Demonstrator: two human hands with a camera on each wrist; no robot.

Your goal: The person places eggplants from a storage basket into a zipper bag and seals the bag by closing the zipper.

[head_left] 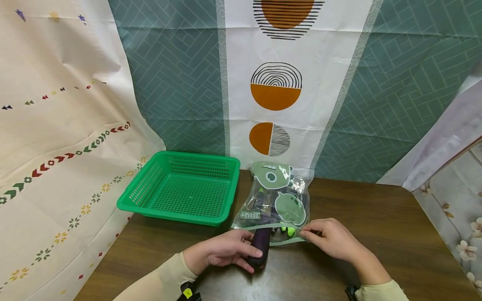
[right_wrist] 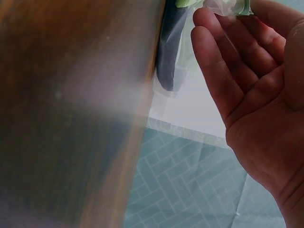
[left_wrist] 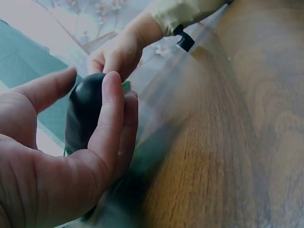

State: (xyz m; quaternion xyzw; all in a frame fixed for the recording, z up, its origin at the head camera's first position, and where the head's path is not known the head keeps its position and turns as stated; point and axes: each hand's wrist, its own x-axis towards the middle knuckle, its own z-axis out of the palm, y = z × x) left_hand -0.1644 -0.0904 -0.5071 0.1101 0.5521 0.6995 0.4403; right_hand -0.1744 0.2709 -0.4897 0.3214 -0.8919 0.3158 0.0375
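A clear zip bag [head_left: 273, 177] with pale green monster prints lies flat on the table, its open mouth toward me. A dark purple eggplant [head_left: 261, 242] sticks out of that mouth, its far part under the plastic. My left hand [head_left: 227, 249] holds the rounded near end, fingers curled along its side in the left wrist view, where the eggplant [left_wrist: 85, 114] looks almost black. With thumb and fingertips, my right hand [head_left: 333, 238] pinches the right corner of the bag's mouth. More dark pieces with bright green parts [head_left: 290, 231] show inside the bag.
A green plastic basket [head_left: 177, 217] with mesh sides and nothing in it stands left of the bag. The brown wooden table [head_left: 357, 205] meets a patterned cloth [head_left: 180, 75] at the back. A cream embroidered cloth [head_left: 67, 184] hangs on the left.
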